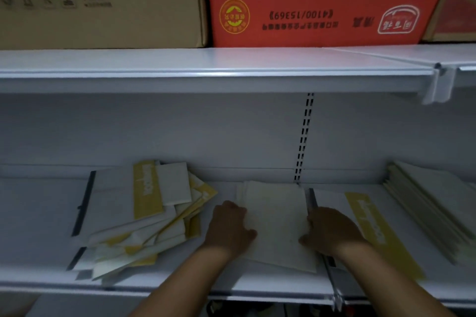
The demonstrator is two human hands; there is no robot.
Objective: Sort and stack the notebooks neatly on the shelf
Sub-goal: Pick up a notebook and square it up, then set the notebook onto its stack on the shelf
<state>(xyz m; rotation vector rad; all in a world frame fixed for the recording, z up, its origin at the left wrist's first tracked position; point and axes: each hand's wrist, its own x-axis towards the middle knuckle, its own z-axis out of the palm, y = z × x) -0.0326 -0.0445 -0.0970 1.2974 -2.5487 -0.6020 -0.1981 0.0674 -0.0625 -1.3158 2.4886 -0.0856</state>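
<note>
As L-hand [231,226], R-hand [332,231] clasp it, stack [275,213] lies flat.

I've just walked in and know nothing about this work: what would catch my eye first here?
The bright red box on the top shelf, beside a brown box, stands out most. Below, the left hand and right hand hold a white stack of notebooks by its two sides on the lower shelf. Left of them lies a messy heap of yellow-and-white notebooks.

On the shelf [31,213], a jumbled pile [144,224] lies left of the middle stack [275,216].
</note>
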